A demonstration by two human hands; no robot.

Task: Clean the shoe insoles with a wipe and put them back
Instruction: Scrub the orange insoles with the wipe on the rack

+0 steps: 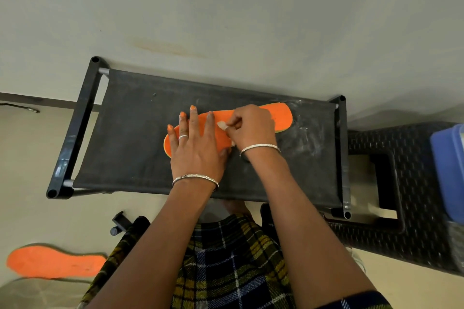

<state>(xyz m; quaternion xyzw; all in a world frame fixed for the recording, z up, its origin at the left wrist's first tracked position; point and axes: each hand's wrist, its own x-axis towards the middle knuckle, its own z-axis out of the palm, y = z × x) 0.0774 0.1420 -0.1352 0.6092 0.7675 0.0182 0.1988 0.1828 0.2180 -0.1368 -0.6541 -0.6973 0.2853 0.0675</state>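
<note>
An orange insole (282, 115) lies across the black fabric top of a low rack (130, 133). My left hand (195, 145) lies flat on its left half, fingers spread and straight, pressing it down. My right hand (251, 126) is curled over the middle of the insole and pinches a small pale wipe (222, 125) against it. A second orange insole (55, 262) lies on the floor at the lower left. No shoe is plainly visible.
The rack stands against a pale wall, its right part dusted white (308, 130). A dark woven stool (406, 183) sits to the right, with a blue plastic container (449, 170) at the frame edge. My plaid-clad lap (226, 258) is below.
</note>
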